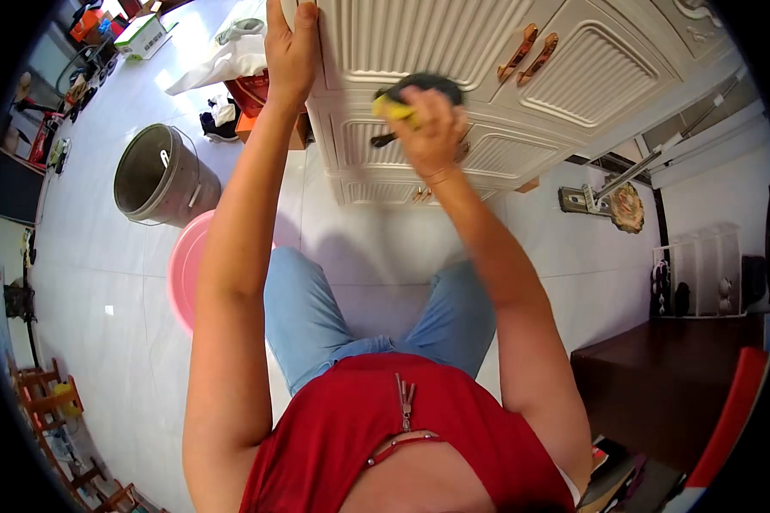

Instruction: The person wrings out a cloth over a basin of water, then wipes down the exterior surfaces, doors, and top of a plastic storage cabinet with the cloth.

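Note:
My left hand (291, 51) is raised against the left side edge of a cream cabinet (402, 43) with ribbed door panels. Its thumb and a finger stretch upward, apart from each other, and the frame's top edge cuts off the rest. In front of the cabinet, my right hand (432, 128) is closed on a yellow-and-black thing (393, 109), smeared by motion, its exact kind unclear. This thing is at the front near the border between the upper and lower panels. Two brown, ornate door handles (529, 60) sit to the right of that hand.
A grey bucket (150, 175) and a pink basin (184, 274) stand on the tiled floor at my left. Boxes and white cloth (231, 60) lie left of the cabinet. At right are a wooden stump (626, 208), a white rack (701, 278) and a dark brown surface (659, 376).

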Available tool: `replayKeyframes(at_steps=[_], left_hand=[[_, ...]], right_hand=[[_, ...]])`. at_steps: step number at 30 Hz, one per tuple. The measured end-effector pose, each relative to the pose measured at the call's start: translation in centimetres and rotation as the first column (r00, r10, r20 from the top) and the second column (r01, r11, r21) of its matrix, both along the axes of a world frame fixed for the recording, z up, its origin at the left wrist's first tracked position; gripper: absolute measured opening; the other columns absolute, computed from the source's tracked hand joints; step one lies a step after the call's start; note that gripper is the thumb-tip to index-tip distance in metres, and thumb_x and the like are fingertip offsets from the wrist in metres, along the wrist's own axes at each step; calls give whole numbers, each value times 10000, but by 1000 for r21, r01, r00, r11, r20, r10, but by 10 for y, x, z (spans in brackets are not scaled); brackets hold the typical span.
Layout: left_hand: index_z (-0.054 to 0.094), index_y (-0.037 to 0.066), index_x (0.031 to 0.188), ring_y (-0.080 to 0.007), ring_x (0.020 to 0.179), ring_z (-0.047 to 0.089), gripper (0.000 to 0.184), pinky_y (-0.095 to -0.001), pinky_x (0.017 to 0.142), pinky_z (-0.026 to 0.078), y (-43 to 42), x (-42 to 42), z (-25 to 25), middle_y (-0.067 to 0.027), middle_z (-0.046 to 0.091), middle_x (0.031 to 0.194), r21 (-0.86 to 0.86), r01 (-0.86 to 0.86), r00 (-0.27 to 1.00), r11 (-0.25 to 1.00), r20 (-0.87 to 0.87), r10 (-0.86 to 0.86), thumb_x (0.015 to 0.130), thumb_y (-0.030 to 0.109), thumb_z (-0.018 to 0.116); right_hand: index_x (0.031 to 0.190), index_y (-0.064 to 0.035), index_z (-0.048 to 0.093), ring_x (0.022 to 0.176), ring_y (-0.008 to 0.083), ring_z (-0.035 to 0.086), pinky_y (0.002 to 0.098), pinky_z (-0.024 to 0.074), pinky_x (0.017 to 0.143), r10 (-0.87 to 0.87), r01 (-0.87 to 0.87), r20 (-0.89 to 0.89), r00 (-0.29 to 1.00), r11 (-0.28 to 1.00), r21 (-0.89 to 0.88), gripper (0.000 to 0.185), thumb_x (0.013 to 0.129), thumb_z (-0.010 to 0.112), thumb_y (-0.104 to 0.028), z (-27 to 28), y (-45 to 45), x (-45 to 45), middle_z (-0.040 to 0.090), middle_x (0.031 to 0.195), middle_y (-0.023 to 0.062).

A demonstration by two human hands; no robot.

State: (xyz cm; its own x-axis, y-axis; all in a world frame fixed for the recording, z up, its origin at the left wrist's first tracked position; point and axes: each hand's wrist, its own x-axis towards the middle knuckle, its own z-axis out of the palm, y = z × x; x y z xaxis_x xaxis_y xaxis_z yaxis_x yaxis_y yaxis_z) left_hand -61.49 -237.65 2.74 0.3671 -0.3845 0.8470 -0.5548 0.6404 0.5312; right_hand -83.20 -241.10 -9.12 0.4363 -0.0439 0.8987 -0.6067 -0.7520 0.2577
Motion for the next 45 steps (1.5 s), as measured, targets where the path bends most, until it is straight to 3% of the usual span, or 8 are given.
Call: replayKeyframes(at_steps=[6,10,19,22,27,33,41,45], left_hand=[[357,-41,1411,-279,1191,489,556,-367,1026,365,4,1,4,-177,521,1299,35,11,1000,999,22,-12,1021,345,443],[355,-43,1408,-292,1206,480,564,-374,1038,356,3,0,2,-189,512,1309,-12,-97,992,995,84,98,1023,360,438],[355,-38,1410,-286,1195,490,551,-370,1023,368,-3,-1,-2,-186,517,1306,-14,102,993,995,-54,-102,1033,357,425],[367,-30,1410,-249,1195,490,531,-350,1014,377,3,0,1,-162,529,1305,59,-128,991,990,40,126,1035,339,433],[309,-7,1459,-237,1221,479,565,-348,1036,369,-3,5,-7,-159,510,1335,9,103,990,995,-97,-102,1026,322,463],[403,21,1388,-173,1097,523,529,-319,966,407,0,13,-11,-95,573,1206,24,-33,998,999,46,31,1031,409,438],[411,26,1367,-148,985,507,518,-289,892,411,5,5,-8,-73,556,1113,-1,-73,994,997,76,73,1029,417,442],[457,32,1266,-79,785,428,497,-232,720,381,0,9,-11,9,472,886,20,-24,1000,999,-17,25,1021,464,437]], right_hand=[[1229,-175,617,1329,160,363,468,322,1029,159,-238,-795,586,971,19,385,850,581,-233,-149,4,10,507,1356,-33],[1192,-141,639,1335,171,360,471,314,1063,265,-137,-845,465,964,227,352,851,575,-199,-156,3,-20,515,1341,-19],[960,-303,666,1245,172,427,485,305,956,231,-223,-143,962,972,70,155,825,594,-273,-38,33,44,521,1286,-65],[1164,-248,614,1324,151,386,497,301,1009,157,-151,-542,825,987,56,295,885,519,-244,-96,39,74,450,1440,-19],[1351,-152,524,1394,138,321,442,242,1151,181,-118,-833,523,983,140,466,896,494,-249,-229,22,31,447,1458,1],[1290,-122,591,1394,146,312,437,237,1161,90,-10,-956,279,996,91,453,860,557,-262,-208,-9,-70,469,1425,-24],[1030,-134,717,1304,184,415,487,353,1063,-24,288,-879,476,949,130,281,760,679,-202,-163,-53,-240,564,1262,-23],[943,-194,714,1241,231,467,480,395,984,-147,398,-580,801,855,333,222,743,662,-113,-103,-44,-273,576,1237,-13]])
